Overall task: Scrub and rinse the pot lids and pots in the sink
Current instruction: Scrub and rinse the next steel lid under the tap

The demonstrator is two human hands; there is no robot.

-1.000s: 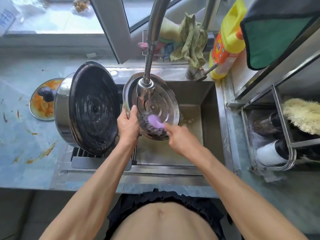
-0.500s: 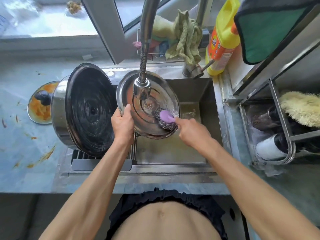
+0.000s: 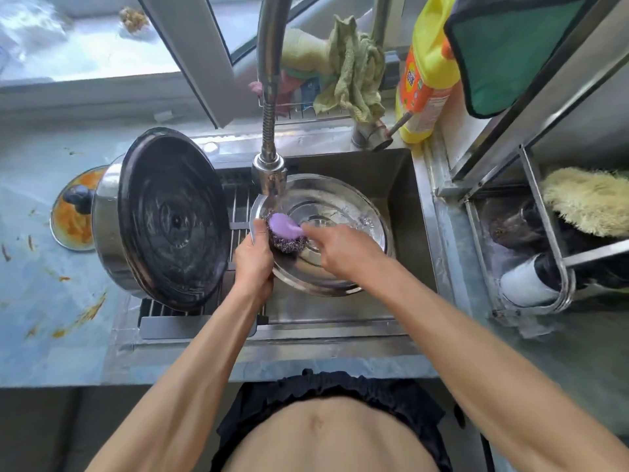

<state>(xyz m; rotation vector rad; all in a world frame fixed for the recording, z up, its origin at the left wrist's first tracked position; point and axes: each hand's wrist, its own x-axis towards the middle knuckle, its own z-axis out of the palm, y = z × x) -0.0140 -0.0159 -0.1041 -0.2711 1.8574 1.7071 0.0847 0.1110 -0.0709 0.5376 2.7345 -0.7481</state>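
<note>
Steel lid: I'm tilting it under the faucet, over the sink, so water is sheeting off.
Left hand: gripping lid rim, steadying.
Right hand: pinching purple-handled scourer, pressing it on lid.
Pot: lying sideways on rack, draining.
Counter: blue, orange-stained; glass lid waiting.

A yellow detergent bottle stands beside a crumpled green cloth, near a green-faced mitt.

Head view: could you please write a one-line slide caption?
Left hand steadies a steel lid under the faucet while the right hand scrubs with a purple-handled scourer.
</note>
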